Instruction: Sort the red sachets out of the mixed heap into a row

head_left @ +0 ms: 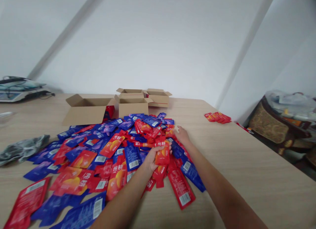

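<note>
**Handling and Hold**

The red pouch (162, 153) is in the left hand (151, 159), over the right side of the pile (112, 145). Expect it light, soft, possibly slick; grasp flat faces mid-body. Right hand (182, 135): at the pile's right edge, grip indeterminable.

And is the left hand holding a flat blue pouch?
No, the left hand grips a flat red-and-orange pouch with white lettering.
</note>
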A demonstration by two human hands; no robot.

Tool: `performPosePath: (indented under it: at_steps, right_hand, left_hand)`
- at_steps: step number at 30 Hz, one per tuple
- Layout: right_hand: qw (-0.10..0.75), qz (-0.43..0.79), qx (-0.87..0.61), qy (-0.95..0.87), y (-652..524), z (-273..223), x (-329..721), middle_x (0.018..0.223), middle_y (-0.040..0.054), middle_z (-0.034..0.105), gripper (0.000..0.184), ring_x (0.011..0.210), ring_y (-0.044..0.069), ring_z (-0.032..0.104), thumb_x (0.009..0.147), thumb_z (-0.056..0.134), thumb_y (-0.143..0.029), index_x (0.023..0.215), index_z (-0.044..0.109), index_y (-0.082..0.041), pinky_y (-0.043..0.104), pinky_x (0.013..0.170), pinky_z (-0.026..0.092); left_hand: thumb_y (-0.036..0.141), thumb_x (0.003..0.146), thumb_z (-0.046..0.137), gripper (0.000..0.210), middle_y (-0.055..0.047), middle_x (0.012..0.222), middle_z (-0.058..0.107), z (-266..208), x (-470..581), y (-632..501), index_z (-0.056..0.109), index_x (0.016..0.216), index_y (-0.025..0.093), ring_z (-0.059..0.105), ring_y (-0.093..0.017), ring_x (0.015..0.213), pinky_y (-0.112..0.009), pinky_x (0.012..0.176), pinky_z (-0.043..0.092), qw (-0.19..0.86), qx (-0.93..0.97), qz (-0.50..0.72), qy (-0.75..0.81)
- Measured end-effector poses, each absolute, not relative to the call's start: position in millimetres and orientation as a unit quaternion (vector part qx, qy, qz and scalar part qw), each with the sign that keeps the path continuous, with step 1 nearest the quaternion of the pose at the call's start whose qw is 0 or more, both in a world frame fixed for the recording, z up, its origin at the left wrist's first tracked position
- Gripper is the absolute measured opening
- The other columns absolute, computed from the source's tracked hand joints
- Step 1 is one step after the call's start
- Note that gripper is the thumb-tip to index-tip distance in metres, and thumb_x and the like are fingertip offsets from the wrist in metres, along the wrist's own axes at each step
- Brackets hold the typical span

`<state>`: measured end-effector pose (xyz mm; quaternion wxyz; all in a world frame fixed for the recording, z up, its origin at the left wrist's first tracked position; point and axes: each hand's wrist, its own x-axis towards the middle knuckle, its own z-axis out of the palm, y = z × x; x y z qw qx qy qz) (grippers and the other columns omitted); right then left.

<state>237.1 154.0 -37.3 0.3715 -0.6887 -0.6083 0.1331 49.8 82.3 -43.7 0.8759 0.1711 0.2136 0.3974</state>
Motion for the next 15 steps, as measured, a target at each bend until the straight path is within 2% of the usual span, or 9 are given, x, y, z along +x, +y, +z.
performPosePath:
  at_steps: [3, 5, 7, 10, 12, 15]
  right_hand:
    - [0.304, 0.175, -0.744, -0.569, 172.7, -42.5, 232.7, 0.112, 0.0171, 0.063, 0.062, 0.1, 0.026, 0.06, 0.069, 0.065, -0.043, 0.119, 0.054, -0.01, 0.031, 0.082, 0.045]
    - [0.302, 0.192, -0.755, -0.549, 178.3, -46.0, 232.7, 0.109, 0.0177, 0.064, 0.057, 0.098, 0.026, 0.062, 0.067, 0.067, -0.041, 0.113, 0.055, -0.01, 0.029, 0.077, 0.046]
    - [0.312, 0.193, -0.762, -0.533, 179.4, -46.5, 238.2, 0.103, 0.0196, 0.066, 0.046, 0.096, 0.028, 0.063, 0.068, 0.067, -0.035, 0.105, 0.059, -0.009, 0.03, 0.076, 0.046]
    - [0.35, 0.187, -0.759, -0.517, 173.9, -38.9, 253.4, 0.1, 0.0206, 0.066, 0.035, 0.098, 0.03, 0.062, 0.07, 0.062, -0.028, 0.099, 0.06, -0.008, 0.033, 0.076, 0.046]
    - [0.395, 0.18, -0.746, -0.504, 163.7, -31.0, 261.7, 0.107, 0.02, 0.063, 0.035, 0.102, 0.028, 0.06, 0.075, 0.056, -0.027, 0.105, 0.057, -0.009, 0.032, 0.079, 0.046]
    - [0.48, 0.202, -0.694, -0.498, 133.8, -25.6, 260.1, 0.115, 0.0141, 0.061, 0.04, 0.1, 0.022, 0.061, 0.081, 0.047, -0.032, 0.117, 0.048, -0.014, 0.03, 0.078, 0.049]
  left_hand:
    - [-0.003, 0.07, 0.05, 0.05, -0.009, 0.085, 0.073, -42.3, 52.9, 79.6, 0.054, 0.119, 0.009, 0.07, -0.019, 0.074, -0.033, 0.08, 0.053, 0.864, 0.158, 0.42, 0.23]
    - [-0.001, 0.072, 0.051, 0.044, -0.008, 0.079, 0.072, -41.8, 54.5, 78.7, 0.056, 0.114, 0.009, 0.07, -0.019, 0.072, -0.033, 0.078, 0.054, 0.862, 0.154, 0.419, 0.239]
    - [0.01, 0.079, 0.055, 0.03, -0.008, 0.075, 0.071, -41.7, 56.0, 78.4, 0.058, 0.109, 0.009, 0.069, -0.018, 0.067, -0.032, 0.073, 0.055, 0.862, 0.157, 0.423, 0.232]
    - [0.029, 0.085, 0.056, 0.028, -0.005, 0.074, 0.069, -41.3, 58.3, 78.2, 0.058, 0.109, 0.014, 0.067, -0.016, 0.063, -0.032, 0.07, 0.055, 0.858, 0.174, 0.441, 0.195]
    - [0.033, 0.086, 0.055, 0.031, -0.005, 0.074, 0.069, -40.6, 59.9, 77.8, 0.057, 0.112, 0.015, 0.066, -0.016, 0.062, -0.033, 0.07, 0.056, 0.853, 0.188, 0.449, 0.189]
    - [0.034, 0.087, 0.053, 0.033, -0.006, 0.075, 0.069, -38.6, 63.0, 76.9, 0.056, 0.115, 0.016, 0.067, -0.016, 0.063, -0.036, 0.072, 0.056, 0.831, 0.203, 0.468, 0.22]
